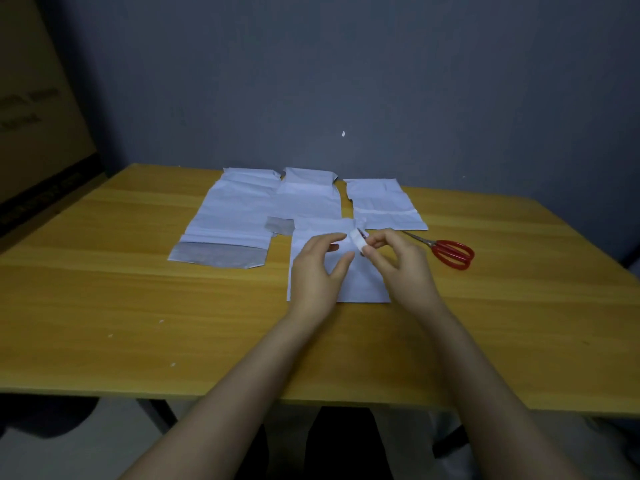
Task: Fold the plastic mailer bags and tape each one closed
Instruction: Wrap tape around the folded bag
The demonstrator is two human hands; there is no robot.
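Head view: right hand (pixel 401 268) pinches white tape (pixel 356 239) above the folded mailer bag (pixel 313 228); left hand (pixel 317 275), fingers loose, over it.

**Setting.** A yellow wood-grain table (pixel 104 271) was set against a grey wall (pixel 415 81). A printed cardboard box (pixel 31 116) was placed at far left. Small white specks (pixel 172 364) were scattered over the near tabletop.

White mailer bags (pixel 242 209), red-handled scissors (pixel 450 252), yellow wood-grain table (pixel 138 306).
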